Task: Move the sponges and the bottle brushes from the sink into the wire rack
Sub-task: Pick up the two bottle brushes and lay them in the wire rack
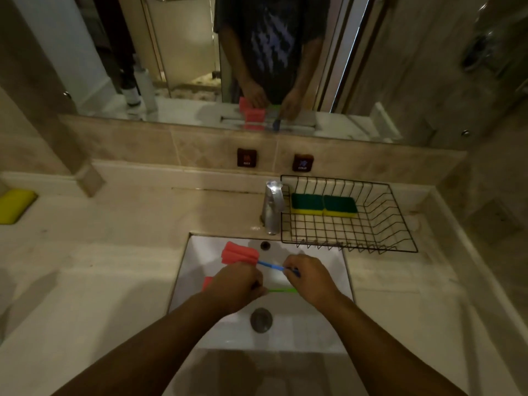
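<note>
Sponges are looking settled: I am seeing two green-topped yellow scouring sponges [324,205] lying side by side on the floor of the black wire rack [400,224], which is sitting on the counter at about two o'clock from the white rectangular sink [314,332]. Both bottle brushes are the part I am judging as unfinished. The right hand [311,277] is closing its fingers on the handle of the blue-handled brush with the pink foam head [240,253], holding it over the basin with the head pointing toward ten o'clock. The left hand [237,287] is gripping the green-handled brush with a pink foam head [281,290], whose head is peeking out at nine o'clock of the fist. Neither brush is over the rack yet. A yellow sponge [14,205] is lying far off at nine o'clock on the counter; I cannot tell whether it counts.
</note>
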Motion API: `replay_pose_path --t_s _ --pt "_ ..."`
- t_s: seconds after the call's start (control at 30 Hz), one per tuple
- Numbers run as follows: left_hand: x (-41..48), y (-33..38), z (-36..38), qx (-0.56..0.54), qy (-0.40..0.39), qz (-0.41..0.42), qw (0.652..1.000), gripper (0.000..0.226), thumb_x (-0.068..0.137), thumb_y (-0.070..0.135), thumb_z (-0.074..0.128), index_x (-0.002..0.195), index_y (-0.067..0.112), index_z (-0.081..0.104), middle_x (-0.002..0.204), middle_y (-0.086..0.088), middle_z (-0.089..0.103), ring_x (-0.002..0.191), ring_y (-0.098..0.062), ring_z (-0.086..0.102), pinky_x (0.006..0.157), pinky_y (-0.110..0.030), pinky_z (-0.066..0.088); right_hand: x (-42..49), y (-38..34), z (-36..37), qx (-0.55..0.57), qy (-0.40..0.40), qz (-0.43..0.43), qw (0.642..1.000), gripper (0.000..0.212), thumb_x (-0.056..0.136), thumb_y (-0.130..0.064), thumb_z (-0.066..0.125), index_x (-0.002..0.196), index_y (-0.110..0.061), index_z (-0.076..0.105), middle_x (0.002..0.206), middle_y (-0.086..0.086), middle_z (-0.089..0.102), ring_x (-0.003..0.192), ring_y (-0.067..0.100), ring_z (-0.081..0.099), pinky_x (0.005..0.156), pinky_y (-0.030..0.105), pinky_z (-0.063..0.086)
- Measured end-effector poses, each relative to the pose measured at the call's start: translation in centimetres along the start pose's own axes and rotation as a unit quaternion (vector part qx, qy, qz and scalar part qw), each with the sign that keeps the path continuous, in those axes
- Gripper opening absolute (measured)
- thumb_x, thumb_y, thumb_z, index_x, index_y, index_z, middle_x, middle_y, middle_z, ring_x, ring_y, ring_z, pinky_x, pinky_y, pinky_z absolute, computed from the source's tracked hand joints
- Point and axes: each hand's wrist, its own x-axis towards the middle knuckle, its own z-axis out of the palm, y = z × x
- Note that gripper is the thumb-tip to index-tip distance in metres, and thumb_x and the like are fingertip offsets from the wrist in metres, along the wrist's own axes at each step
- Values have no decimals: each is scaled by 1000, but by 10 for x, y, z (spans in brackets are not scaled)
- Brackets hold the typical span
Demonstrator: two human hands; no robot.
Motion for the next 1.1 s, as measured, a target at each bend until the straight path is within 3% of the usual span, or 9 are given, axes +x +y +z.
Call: replay_pose_path --t_s 0.17,0.33,0.73,0.83,0.97,1.1 --pt "7 12 -19 16 12 18 1000 20 88 39 67 84 19 68 71 10 57 65 -4 53 61 -15 37 3 -1 -21 14 12 -4 1000 10 92 -21 60 92 -18 69 90 2 68 81 15 61 75 34 55" --pt "11 18 -24 25 10 15 1000 21 89 39 65 87 18 67 80 3 66 71 -8 59 68 -18 45 7 4 -23 11 18 5 1000 8 92 -24 59 88 -26 65 87 -4 65 78 8 59 73 27 54" --pt "17 20 -15 46 -4 30 998 22 91 40 62 90 18 67 79 7 57 72 -5 53 71 -19 43 2 15 -13 -4 25 15 1000 7 91 -24 61 86 -29 62 85 -7 63 75 5 57 68 21 49" --pt "22 21 -16 45 -6 45 998 23 91 41 61 91 18 67 85 4 63 76 -7 57 75 -20 46 2 20 -13 -14 23 21 999 9 91 -25 61 84 -31 61 85 -8 61 74 4 55 65 16 45" --pt "31 27 -18 42 -3 69 997 24 92 40 61 92 18 68 86 1 66 77 -9 59 77 -22 50 2 27 -19 -9 42 43 998 9 91 -26 61 83 -29 63 82 -6 64 75 7 59 71 25 54" --pt "46 38 -16 36 6 76 996 23 91 41 60 83 20 64 74 8 56 66 -3 51 68 -19 43 2 40 -33 -10 55 43 997 10 92 -25 60 83 -30 64 84 -6 65 79 7 59 74 26 54"
